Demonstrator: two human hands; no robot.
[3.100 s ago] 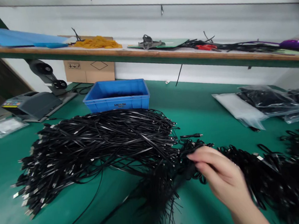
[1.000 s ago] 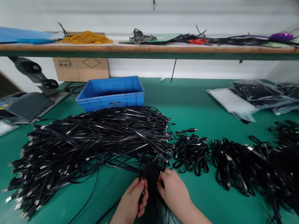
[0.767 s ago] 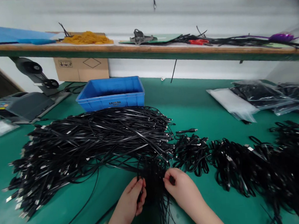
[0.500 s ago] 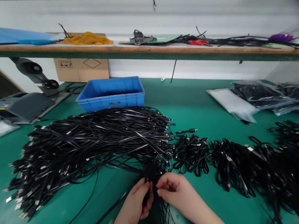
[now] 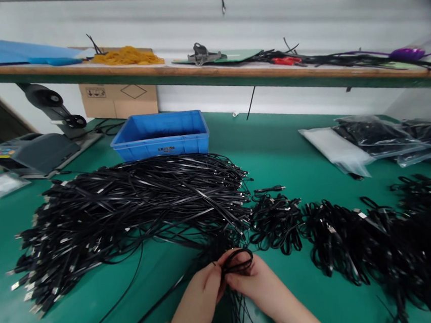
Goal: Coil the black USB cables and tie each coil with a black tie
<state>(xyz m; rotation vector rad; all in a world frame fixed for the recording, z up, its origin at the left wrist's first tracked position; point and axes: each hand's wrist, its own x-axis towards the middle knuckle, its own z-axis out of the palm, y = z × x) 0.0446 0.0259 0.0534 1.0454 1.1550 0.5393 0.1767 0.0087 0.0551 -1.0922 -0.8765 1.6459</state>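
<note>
A coiled black USB cable (image 5: 242,266) is bunched into loops between my two hands. My left hand (image 5: 199,301) is closed on the left end of the coil, its fingertips partly hidden behind the thumb. Pinching the loops from the other side, my right hand (image 5: 255,279) has its thumb and fingers against the cable. Below and behind the hands lies a bundle of thin black ties (image 5: 239,309), which looks like twist ties. A large pile of straight black USB cables (image 5: 139,199) spreads just beyond my hands.
Coiled cables (image 5: 276,221) lie in heaps to the right (image 5: 340,236). A blue bin (image 5: 160,145) stands behind the pile, with a grey tape dispenser (image 5: 33,151) at left. Plastic bags (image 5: 336,150) lie back right. A shelf (image 5: 176,74) crosses above the green table (image 5: 267,141).
My hands have come closer together, and the cable's loops now show above my right fingers. My left hand has turned so that its back faces up. The piles stay put.
</note>
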